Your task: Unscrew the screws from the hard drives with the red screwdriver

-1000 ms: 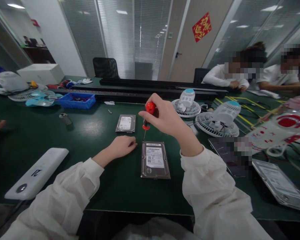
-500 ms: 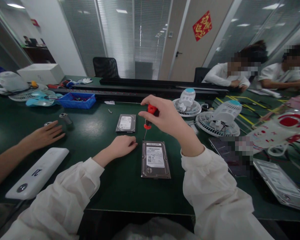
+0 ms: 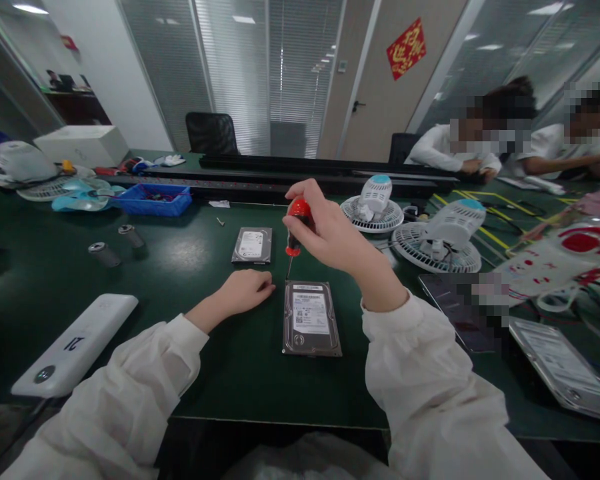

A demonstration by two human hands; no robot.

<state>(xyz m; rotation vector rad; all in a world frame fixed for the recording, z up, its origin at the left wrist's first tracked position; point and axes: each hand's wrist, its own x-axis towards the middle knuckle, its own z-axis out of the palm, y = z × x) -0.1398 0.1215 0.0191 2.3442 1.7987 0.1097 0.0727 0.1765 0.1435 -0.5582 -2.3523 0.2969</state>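
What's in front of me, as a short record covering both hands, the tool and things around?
right hand: grips red-and-black screwdriver
screwdriver tip: at middle hard drive's far left corner, contact unclear
left hand: on green table, fingers curled
middle hard drive: flat, label up
far hard drive: label up, beyond left hand
left side: two metal cylinders, white device

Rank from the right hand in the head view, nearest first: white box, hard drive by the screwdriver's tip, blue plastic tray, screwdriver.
From the right hand:
1. Screwdriver: in its grip.
2. Hard drive: below, toward the wearer.
3. Blue plastic tray: off left.
4. White box: farther left, beyond the tray.
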